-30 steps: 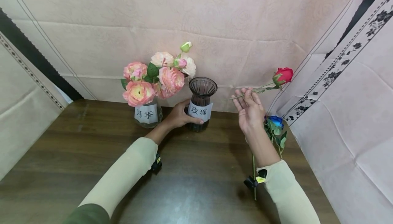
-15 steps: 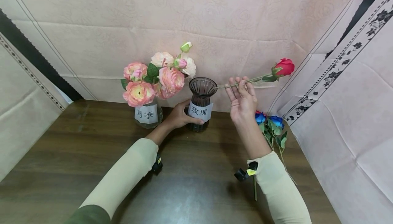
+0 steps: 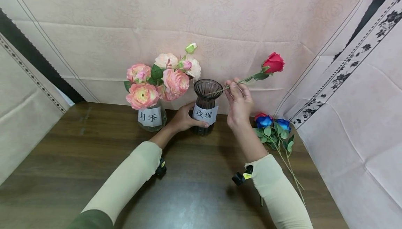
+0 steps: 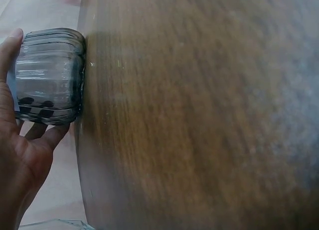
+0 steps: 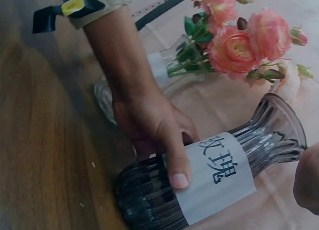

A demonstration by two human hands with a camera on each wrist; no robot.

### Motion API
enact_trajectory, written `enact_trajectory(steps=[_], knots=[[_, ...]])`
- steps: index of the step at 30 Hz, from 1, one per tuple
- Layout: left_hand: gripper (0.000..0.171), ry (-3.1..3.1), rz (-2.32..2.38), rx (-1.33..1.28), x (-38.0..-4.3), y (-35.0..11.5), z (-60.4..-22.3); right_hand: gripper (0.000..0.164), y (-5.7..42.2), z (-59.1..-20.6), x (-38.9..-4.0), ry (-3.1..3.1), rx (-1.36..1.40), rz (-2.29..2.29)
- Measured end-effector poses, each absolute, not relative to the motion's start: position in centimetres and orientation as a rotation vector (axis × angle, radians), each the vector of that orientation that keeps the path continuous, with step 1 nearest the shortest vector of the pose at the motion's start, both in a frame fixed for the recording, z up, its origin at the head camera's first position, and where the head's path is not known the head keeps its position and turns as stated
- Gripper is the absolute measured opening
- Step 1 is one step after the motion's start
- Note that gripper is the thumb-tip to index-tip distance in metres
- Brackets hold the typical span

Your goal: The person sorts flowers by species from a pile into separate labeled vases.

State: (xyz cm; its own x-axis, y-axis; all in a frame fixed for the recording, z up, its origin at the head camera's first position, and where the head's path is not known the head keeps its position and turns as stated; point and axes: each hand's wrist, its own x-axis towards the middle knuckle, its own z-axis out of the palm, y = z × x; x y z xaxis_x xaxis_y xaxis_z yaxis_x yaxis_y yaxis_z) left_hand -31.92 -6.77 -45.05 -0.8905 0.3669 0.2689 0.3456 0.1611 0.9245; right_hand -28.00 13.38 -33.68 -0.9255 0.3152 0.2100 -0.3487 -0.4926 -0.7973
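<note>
My left hand [image 3: 185,118] grips a dark, ribbed glass vase [image 3: 199,130] around its lower body, thumb across the white label [image 5: 217,177]. The vase stands upright at the back of the table. My right hand [image 3: 239,104] pinches the thin green stem of a red rose [image 3: 273,63] just right of the vase. The stem slants down to the left, its lower end inside the flared mouth. In the left wrist view the fingers of the left hand [image 4: 25,155] wrap the vase base. Only a fingertip of the right hand [image 5: 308,180] shows in the right wrist view.
To the left stands a clear glass vase [image 3: 151,128] of pink and white flowers [image 3: 171,79], also labelled. Several blue roses [image 3: 263,121] and a red one lie on the wooden table [image 3: 188,187] at right. A pale cloth wall [image 3: 226,19] rises behind.
My right hand has moved left with the red rose, bringing the stem end from beside the vase into its mouth. The rose tilts more upright. My left hand has stayed on the vase.
</note>
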Motion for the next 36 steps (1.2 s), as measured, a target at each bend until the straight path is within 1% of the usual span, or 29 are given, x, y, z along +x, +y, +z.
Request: enact_trajectory(steps=[1,6,10,14,20,26,28,31,36], knots=[[0.078,2.379,1.888,0.729,-31.9,-6.8,-45.0,0.034,13.2,-33.8,-28.1,-1.328,0.05,2.399],[0.078,2.374,1.892,0.723,-31.9,-6.8,-45.1,0.022,12.5,-34.5,-28.2,-1.492,0.044,2.25],[0.079,2.377,1.893,0.729,-32.0,-6.8,-45.2,0.025,12.1,-34.7,-28.1,-1.67,0.058,2.128],[0.08,2.393,1.887,0.732,-32.0,-6.8,-45.2,0.035,12.0,-34.7,-27.9,-1.904,0.054,1.991],[0.08,2.387,1.888,0.734,-32.0,-6.8,-45.2,0.057,12.6,-34.4,-27.1,-2.358,-0.035,1.662],[0.081,2.395,1.872,0.725,-31.9,-6.9,-45.0,0.072,13.8,-35.2,-26.8,-2.413,0.036,1.723],[0.082,2.399,1.863,0.723,-31.9,-6.8,-45.0,0.075,14.3,-35.5,-26.6,-2.412,0.089,1.732],[0.081,2.396,1.863,0.718,-31.9,-6.8,-45.0,0.076,15.0,-36.0,-26.3,-2.424,0.154,1.74],[0.079,2.403,1.867,0.705,-31.9,-6.9,-45.0,0.077,16.1,-36.9,-25.7,-2.436,0.163,1.764]])
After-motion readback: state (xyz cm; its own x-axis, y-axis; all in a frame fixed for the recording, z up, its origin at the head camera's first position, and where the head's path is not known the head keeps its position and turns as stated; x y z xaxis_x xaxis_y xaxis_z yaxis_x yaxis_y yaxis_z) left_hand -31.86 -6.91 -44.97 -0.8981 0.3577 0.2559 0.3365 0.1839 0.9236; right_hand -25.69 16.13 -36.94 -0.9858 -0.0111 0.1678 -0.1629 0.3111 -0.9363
